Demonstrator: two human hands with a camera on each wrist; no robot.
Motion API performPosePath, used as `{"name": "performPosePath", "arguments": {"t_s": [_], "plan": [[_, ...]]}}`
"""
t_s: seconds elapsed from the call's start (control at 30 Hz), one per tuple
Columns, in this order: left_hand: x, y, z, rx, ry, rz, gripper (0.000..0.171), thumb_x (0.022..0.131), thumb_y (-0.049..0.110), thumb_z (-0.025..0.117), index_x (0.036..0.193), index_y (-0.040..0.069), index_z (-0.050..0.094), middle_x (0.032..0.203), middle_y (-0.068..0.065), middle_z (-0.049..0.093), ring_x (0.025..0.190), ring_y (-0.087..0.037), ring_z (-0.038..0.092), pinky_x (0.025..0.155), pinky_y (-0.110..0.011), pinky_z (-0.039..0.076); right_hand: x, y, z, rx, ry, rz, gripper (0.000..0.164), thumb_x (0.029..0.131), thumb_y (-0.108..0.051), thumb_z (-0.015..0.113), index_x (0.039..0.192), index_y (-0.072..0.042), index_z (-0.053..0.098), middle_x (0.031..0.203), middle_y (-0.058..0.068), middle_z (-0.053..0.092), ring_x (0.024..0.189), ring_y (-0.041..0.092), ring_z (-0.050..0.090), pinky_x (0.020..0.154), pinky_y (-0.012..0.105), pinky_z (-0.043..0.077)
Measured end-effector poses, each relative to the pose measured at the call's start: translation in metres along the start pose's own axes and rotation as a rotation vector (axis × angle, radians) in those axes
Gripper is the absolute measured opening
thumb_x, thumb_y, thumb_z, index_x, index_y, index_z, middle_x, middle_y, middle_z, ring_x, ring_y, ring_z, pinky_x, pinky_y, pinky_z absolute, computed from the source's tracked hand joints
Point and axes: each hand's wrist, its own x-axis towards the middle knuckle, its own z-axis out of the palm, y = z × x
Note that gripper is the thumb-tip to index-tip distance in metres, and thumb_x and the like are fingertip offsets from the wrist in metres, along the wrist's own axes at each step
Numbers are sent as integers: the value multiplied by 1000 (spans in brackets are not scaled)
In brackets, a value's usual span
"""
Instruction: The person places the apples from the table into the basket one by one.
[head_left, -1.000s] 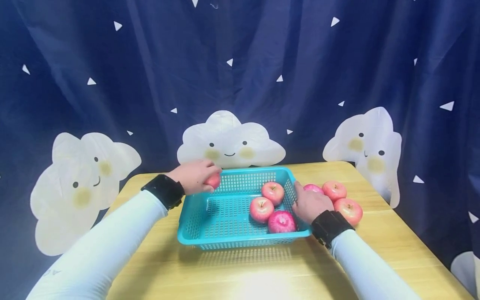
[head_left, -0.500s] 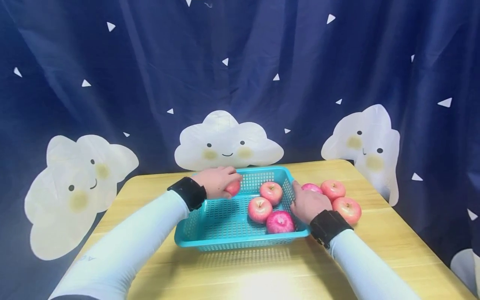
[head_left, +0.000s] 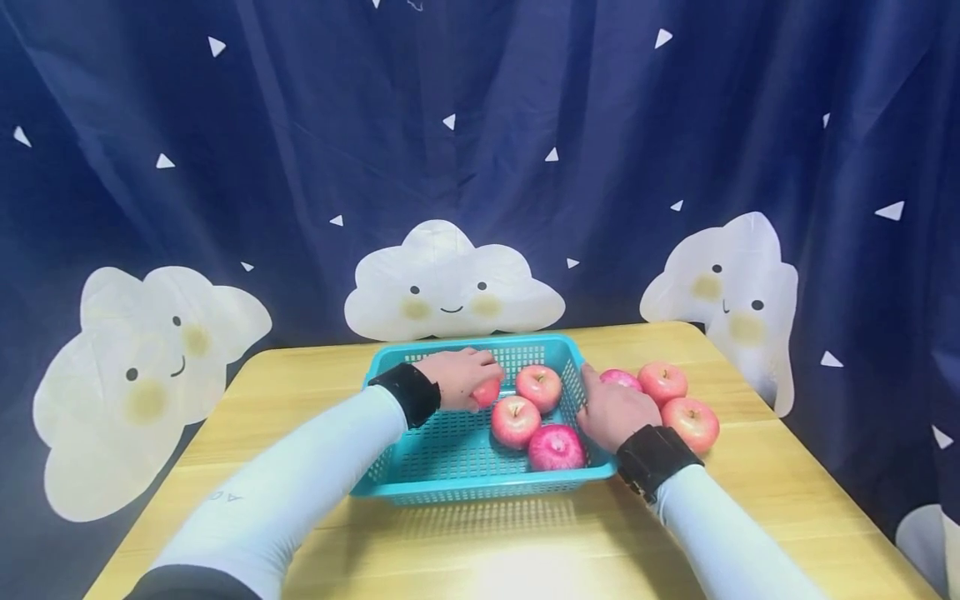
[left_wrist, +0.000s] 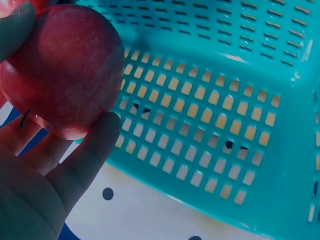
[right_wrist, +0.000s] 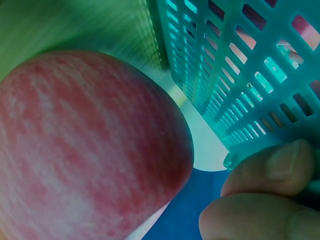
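The left hand [head_left: 459,379] curls round an apple [left_wrist: 65,70] over the basket [head_left: 480,484]; three other fruits [head_left: 516,422] lie between it and the right hand [head_left: 618,412], which grips the basket's nearest side.

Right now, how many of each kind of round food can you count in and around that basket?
Apples: 5 (one in the left hand, two in the basket, two on the table)
Magenta round things, probably onions: 2 (one in the basket, one outside, partly hidden by the right hand)
Total: 7
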Motion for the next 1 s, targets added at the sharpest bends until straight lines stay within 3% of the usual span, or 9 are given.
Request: {"name": "performPosePath", "arguments": {"t_s": [0.17,0.4,0.53,0.77,1.0], "plan": [[8,1,5,13,31,15,55,86,28,82,135,22,58,132,0,55,122,-24,54,100,-37,48,0,-1,0,-4,6,5,73,90,-27,61,155,-5,38,89,15,70,75,35,67,60,50,55],[16,-1,20,19,37,50,51,82,21,83,129,19,62,127,-2,59,121,-25,56,107,-40,43,1,-5,1,15,-16,24,73,90,-28,61,156,-7,37,99,17,71,78,36,68,62,51,56],[20,-1,28,51,49,95,53,79,17,84,128,17,63,127,-2,61,122,-24,55,111,-38,38,1,-6,0,13,-29,31,73,90,-29,61,156,-8,37,97,16,71,78,36,68,61,51,55],[20,0,27,53,69,103,45,87,19,77,129,17,63,128,-3,62,121,-24,55,109,-37,40,2,-4,-2,12,-23,17,72,91,-28,59,156,-6,36,107,20,71,83,38,68,65,54,56],[15,-1,29,3,78,82,48,91,23,73,137,16,60,146,-10,53,137,-31,46,116,-43,32,2,-3,0,9,-27,12,74,90,-28,60,156,-5,35,103,19,71,82,37,69,63,52,56]]}}
